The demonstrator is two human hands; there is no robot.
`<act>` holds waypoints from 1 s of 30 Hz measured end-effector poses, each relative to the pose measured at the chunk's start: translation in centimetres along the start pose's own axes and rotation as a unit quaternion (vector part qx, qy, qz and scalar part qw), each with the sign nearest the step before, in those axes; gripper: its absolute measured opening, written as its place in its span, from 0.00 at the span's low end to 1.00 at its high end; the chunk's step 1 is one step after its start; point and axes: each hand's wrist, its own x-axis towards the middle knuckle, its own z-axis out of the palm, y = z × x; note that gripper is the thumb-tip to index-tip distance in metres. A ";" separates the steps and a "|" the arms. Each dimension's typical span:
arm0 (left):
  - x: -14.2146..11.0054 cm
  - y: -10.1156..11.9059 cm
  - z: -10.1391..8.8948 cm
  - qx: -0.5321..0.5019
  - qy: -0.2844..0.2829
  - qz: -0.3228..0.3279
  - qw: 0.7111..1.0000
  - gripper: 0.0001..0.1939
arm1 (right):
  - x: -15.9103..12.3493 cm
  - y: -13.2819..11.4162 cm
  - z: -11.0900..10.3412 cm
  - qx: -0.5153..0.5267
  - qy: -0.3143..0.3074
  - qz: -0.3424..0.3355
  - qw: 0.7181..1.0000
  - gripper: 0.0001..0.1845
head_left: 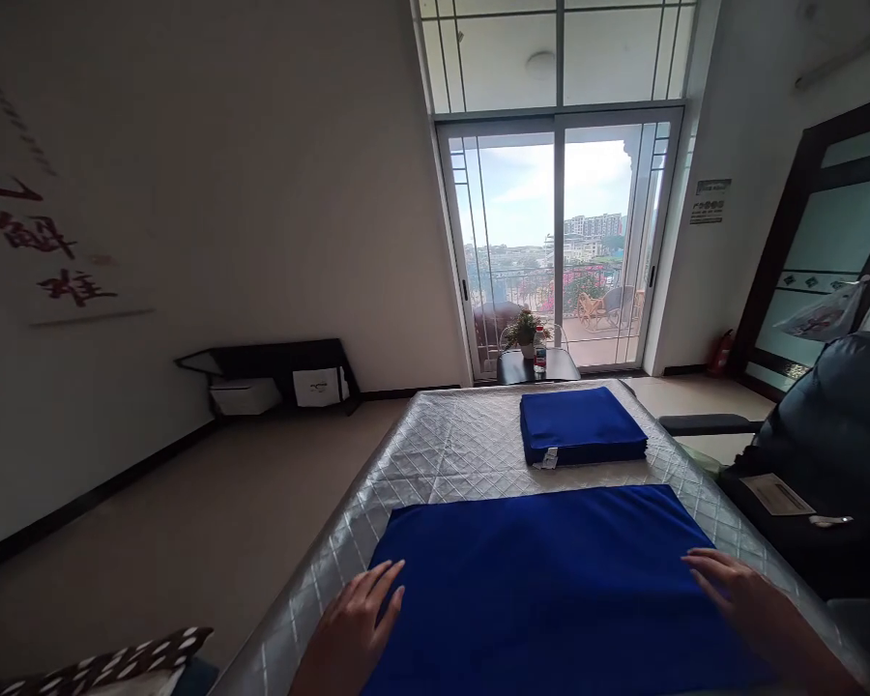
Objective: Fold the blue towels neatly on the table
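A large blue cloth [543, 570] lies spread flat across the near part of a silver quilted mattress [449, 454]. My left hand [355, 623] rests flat on the cloth's left edge, fingers stretched out and apart. At the cloth's right edge my right hand [739, 590] lies flat too, fingers extended. Neither hand grips anything. Farther along the mattress sits a folded blue cloth [580, 425] with a small white tag at its near left corner.
A dark armchair [833, 454] stands right of the mattress with a paper [775, 493] on it. Beyond are a small dark table with a potted plant [528, 333] and glass balcony doors [558, 242]. A low black shelf [275, 372] lines the left wall. A spotted fabric [116, 662] lies bottom left.
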 end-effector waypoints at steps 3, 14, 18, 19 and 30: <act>7.4 2.8 1.0 -0.036 -0.078 0.046 0.995 0.25 | 5.1 -5.7 0.3 0.013 -0.076 -0.055 0.996 0.25; 13.4 -0.5 11.9 0.031 -0.124 0.009 0.992 0.29 | 12.5 -5.9 9.5 -0.117 -0.097 -0.001 0.988 0.33; 13.3 -1.9 12.5 0.029 -0.125 0.010 0.992 0.30 | 12.9 -4.0 10.2 -0.155 -0.088 0.025 0.984 0.34; 13.4 -2.1 12.5 0.026 -0.129 0.007 0.991 0.31 | 13.0 -3.5 10.2 -0.163 -0.087 0.032 0.982 0.35; 14.1 -1.9 10.5 0.002 -0.141 -0.044 0.989 0.35 | 13.6 1.8 10.8 -0.218 -0.062 0.061 0.972 0.35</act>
